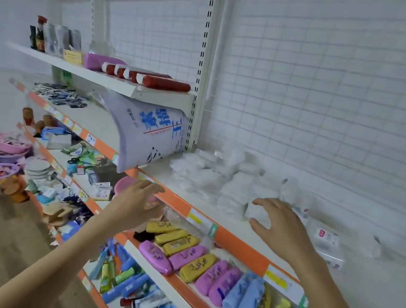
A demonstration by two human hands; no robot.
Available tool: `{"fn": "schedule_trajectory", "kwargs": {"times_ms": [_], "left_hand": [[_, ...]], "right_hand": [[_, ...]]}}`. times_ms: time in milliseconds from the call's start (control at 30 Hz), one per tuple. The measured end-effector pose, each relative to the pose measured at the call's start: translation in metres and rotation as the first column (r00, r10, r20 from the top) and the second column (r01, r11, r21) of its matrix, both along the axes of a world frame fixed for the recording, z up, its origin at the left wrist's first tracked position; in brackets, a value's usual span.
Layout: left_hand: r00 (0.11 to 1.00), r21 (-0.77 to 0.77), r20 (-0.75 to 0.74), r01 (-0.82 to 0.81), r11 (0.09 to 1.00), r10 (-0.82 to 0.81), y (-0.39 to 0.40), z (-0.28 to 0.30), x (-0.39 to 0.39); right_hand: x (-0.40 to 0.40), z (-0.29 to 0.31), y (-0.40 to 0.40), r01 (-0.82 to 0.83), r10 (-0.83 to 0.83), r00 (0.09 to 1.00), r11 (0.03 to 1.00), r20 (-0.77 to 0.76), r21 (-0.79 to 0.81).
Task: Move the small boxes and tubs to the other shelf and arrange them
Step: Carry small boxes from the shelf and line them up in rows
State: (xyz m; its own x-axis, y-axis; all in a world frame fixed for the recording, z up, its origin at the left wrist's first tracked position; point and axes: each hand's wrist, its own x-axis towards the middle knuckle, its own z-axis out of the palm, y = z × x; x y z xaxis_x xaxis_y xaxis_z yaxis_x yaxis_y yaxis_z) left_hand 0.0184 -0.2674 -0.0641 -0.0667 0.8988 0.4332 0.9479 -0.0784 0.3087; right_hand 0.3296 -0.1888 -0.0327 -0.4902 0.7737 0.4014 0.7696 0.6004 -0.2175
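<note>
Reaching in: right hand (282, 223) is spreading its fingers wide, thumb low, closing around a small white cardboard box (258, 211) near the front edge of the white metal shelf (375, 285); not clamped yet. Left hand (136, 200) is hovering at the shelf's orange front lip (243, 243), fingers loosely curved, holding nothing. Box is lying flat, long axis roughly along the shelf front. Best to grip across the short sides, lift straight up, and avoid dragging the clear-wrapped white packs (208, 178) just behind it.
</note>
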Motion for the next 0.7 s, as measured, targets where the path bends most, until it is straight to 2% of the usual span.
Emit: {"fn": "schedule_trajectory", "kwargs": {"times_ms": [167,367,467,567,700], "left_hand": [[0.998,-0.020,-0.025,0.056,0.998,-0.056,0.088,0.010,-0.018],[0.998,-0.055,0.000,0.067,0.996,-0.067,0.188,0.040,-0.050],[0.995,-0.097,-0.039,0.088,0.991,-0.092,0.226,0.050,-0.062],[0.983,-0.169,-0.146,0.088,0.982,-0.113,0.260,0.053,-0.071],[0.889,-0.398,-0.360,0.128,0.909,-0.283,0.306,0.052,-0.087]], "right_hand": [[-0.026,0.005,0.073,0.031,-0.031,0.999,1.000,-0.011,0.000],[-0.063,0.012,0.161,0.017,-0.015,1.000,0.996,0.019,-0.085],[-0.085,0.012,0.196,-0.010,0.016,0.999,0.990,0.039,-0.142],[-0.108,0.010,0.225,0.001,0.044,0.980,0.973,0.192,-0.231],[-0.136,0.002,0.253,0.067,0.082,0.904,0.943,0.420,-0.327]]}}
